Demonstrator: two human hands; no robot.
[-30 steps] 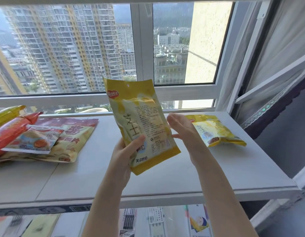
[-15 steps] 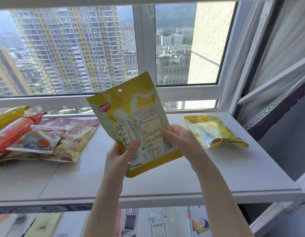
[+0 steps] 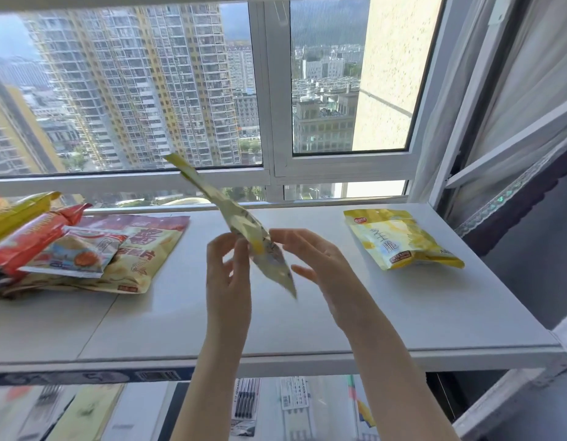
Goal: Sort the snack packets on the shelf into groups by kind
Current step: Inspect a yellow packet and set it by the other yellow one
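We hold both hands up over the middle of the shelf (image 3: 403, 313), forearms rising from below. Our left hand (image 3: 228, 275) stands upright, and its thumb and fingertips pinch a yellow packet (image 3: 244, 230) near the lower half. The packet is turned almost edge-on to us and blurred; it slants from its top corner, up against the window rail, down to its lower corner between our hands. Our right hand (image 3: 314, 265) is just beside the packet with fingers spread and relaxed, palm facing it; we cannot tell whether a fingertip touches it.

A second yellow packet (image 3: 400, 240) lies flat on the right part of the shelf, well apart from our hands and near the right edge. On the left a pile (image 3: 85, 249) of packets overlaps: a red one and a small pale one lie on a large beige bag, and a yellow one is at the far left edge.

Bare shelf lies between the pile and the second packet, and runs to the front edge under our wrists. The window (image 3: 269, 90) frame bounds the back of the shelf.
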